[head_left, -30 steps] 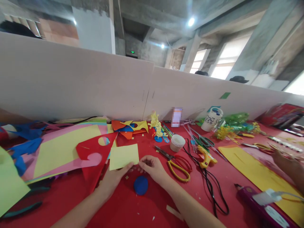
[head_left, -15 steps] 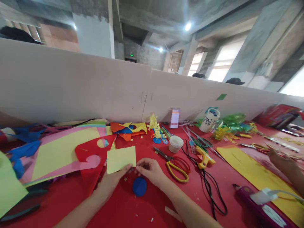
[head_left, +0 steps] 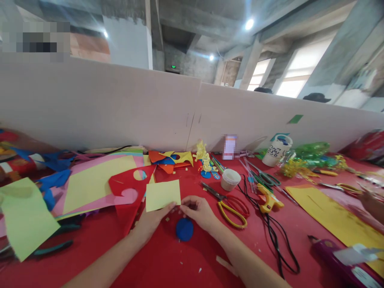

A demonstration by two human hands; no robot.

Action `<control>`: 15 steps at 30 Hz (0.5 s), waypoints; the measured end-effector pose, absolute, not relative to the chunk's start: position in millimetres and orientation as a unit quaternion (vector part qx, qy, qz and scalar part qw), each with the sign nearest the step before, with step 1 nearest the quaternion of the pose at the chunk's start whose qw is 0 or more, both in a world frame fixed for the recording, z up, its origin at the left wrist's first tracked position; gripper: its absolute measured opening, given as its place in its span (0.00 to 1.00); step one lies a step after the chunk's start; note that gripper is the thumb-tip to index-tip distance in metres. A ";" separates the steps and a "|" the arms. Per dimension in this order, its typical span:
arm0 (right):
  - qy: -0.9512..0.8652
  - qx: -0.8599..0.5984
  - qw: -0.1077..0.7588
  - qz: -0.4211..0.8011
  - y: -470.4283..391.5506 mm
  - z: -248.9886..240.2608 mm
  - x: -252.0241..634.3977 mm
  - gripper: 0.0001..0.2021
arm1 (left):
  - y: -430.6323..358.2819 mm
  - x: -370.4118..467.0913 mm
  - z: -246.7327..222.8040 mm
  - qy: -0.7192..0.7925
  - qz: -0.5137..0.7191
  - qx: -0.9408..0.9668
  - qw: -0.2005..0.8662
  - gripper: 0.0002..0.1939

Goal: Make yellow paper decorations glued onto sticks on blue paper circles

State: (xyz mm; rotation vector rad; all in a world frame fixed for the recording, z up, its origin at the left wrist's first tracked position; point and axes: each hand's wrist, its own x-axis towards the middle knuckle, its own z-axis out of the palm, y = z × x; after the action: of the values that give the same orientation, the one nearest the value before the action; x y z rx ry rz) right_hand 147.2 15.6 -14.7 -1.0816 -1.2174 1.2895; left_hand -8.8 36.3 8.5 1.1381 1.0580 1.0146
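Observation:
My left hand grips a small pale yellow sheet of paper by its lower edge, thumb on top. At the paper's lower right corner, the fingertips of my right hand are pinched together. The sheet is tilted up a little above the red table. Just below the hands lies a blue paper disc. Beside my right hand are scissors with one red and one yellow handle loop. Red cut paper lies left of my left hand.
A white cup, a yellow glue gun with a black cord and a phone stand or lie behind. Yellow sheets and a purple power strip are on the right. Another person's hand shows at the right edge.
The view has turned slightly left, so everything sits further right in it. Both hands stay at the yellow paper with hardly any change in grip.

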 end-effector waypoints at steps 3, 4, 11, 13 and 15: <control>-0.501 -0.444 0.512 0.538 15.4 -14.1 147.6 0.16 | 36.3 -8.9 8.7 0.457 0.436 0.491 0.600 0.21; -0.502 -0.442 0.512 0.539 15.4 -13.7 147.9 0.16 | 36.5 -9.1 8.5 0.458 0.433 0.491 0.601 0.21; -0.513 -0.436 0.507 0.539 15.8 -11.4 148.2 0.15 | 37.3 -9.6 4.2 0.463 0.423 0.513 0.586 0.16; -0.513 -0.435 0.507 0.540 16.4 -12.1 148.0 0.15 | 37.0 -9.4 3.4 0.463 0.423 0.518 0.581 0.16; -0.514 -0.438 0.505 0.538 17.1 -13.0 147.8 0.16 | 36.6 -9.3 3.1 0.464 0.421 0.524 0.578 0.16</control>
State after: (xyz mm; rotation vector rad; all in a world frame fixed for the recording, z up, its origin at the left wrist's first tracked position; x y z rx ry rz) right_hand 147.8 17.1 -13.0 -1.0561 -1.2417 1.2976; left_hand -9.3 36.6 3.1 1.2248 1.0846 0.9840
